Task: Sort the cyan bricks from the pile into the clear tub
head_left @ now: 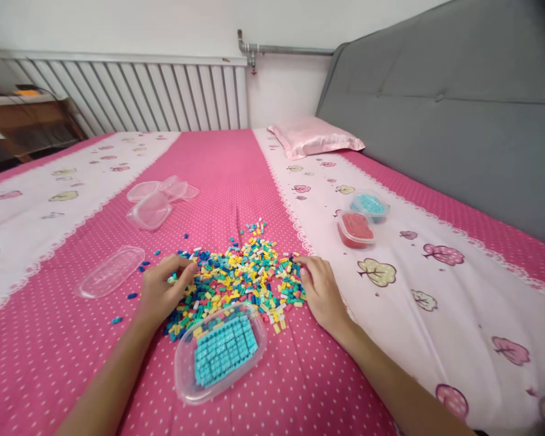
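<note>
A spread pile of small building bricks in yellow, blue, green, white and pink lies on the bed between my hands. At the pile's left edge, my left hand has its fingers curled and thumb tip meeting the index finger; whatever is between them is too small to make out. My right hand rests at the right edge, index finger stretched over the bricks and thumb apart. In front of the pile stands a clear plastic container holding neat rows of turquoise bricks.
Left of the pile lies a clear lid, with several clear lids and containers beyond. To the right stand tubs of red bricks and light-blue bricks. A pink pillow lies near the grey headboard.
</note>
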`<state>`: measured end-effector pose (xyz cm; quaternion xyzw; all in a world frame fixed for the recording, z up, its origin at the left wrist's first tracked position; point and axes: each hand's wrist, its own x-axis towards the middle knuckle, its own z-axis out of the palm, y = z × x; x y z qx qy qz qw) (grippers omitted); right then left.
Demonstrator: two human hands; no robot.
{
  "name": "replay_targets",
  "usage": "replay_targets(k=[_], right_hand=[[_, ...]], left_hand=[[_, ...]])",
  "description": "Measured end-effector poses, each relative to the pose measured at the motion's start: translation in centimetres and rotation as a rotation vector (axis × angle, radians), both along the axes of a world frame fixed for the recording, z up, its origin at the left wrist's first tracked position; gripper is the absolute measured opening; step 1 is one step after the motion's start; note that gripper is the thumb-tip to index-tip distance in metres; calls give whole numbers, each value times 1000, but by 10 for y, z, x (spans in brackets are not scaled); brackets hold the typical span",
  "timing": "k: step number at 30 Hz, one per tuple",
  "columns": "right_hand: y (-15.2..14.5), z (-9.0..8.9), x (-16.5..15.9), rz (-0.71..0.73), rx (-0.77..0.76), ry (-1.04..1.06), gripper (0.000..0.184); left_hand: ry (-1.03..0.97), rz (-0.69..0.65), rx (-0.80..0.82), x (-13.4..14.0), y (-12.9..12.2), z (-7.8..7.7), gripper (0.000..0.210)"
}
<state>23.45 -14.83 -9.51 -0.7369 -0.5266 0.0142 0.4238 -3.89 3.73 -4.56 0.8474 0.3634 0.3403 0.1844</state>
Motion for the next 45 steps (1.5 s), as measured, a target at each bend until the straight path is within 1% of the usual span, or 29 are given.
replay_targets(k=[5, 8, 11, 15, 18, 21, 23, 24, 25, 26, 27, 28, 30, 32, 35, 38, 39, 40, 42, 43, 45], right_hand=[[6, 4, -5, 21, -62, -111, 32], [16, 8, -10, -24, -115, -174, 24], [25, 12, -16, -75, -174, -235, 27], [30, 21, -18, -96, -228, -284, 32], [29, 28, -17, -79, -227, -269, 32], [21, 36, -22, -13, -177, -211, 22], [12, 42, -29, 68, -127, -156, 8], [7, 45, -33, 108, -100, -128, 5], [2, 49, -38, 149, -77, -105, 4], [-3, 54, -43, 186, -57, -87, 4], [-8, 58, -49, 226, -48, -72, 4], [-12, 62, -54, 268, -49, -62, 5], [-17, 68, -64, 344, -67, -54, 5], [-19, 72, -73, 399, -85, -54, 5], [-15, 74, -81, 474, -131, -73, 11], [-11, 75, -84, 545, -221, -138, 14], [-10, 76, -84, 557, -242, -169, 15], [-11, 77, -84, 561, -254, -204, 16], [-14, 79, -83, 566, -272, -285, 17], [-16, 81, -82, 569, -273, -324, 17], [-20, 84, -78, 579, -273, -397, 17]], left_hand=[[-50, 75, 6, -3, -3, 0, 32], [-71, 88, 19, -6, -6, 2, 33], [-90, 94, 16, -11, -11, 7, 33], [-133, 121, -21, -24, -27, 14, 36], [-139, 106, -109, -39, -47, 13, 38], [-208, 121, -219, -54, -73, 3, 38], [-312, 116, -275, -61, -92, -7, 41], [-346, 81, -285, -64, -102, -13, 44], [-350, 11, -295, -66, -111, -18, 48], [-331, -64, -307, -67, -120, -23, 53], [-299, -107, -311, -68, -127, -26, 61], [-225, -138, -344, -68, -134, -29, 69], [-117, -159, -360, -66, -142, -31, 93], [-68, -138, -306, -62, -146, -30, 103], [-11, -123, -250, -55, -145, -27, 104], [-9, -223, -239, -51, -144, -28, 103], [-1, -264, -224, -49, -145, -28, 98], [18, -294, -200, -48, -146, -29, 89], [62, -319, -148, -45, -151, -30, 68], [81, -322, -127, -44, -154, -31, 62], [105, -329, -101, -42, -160, -30, 61]])
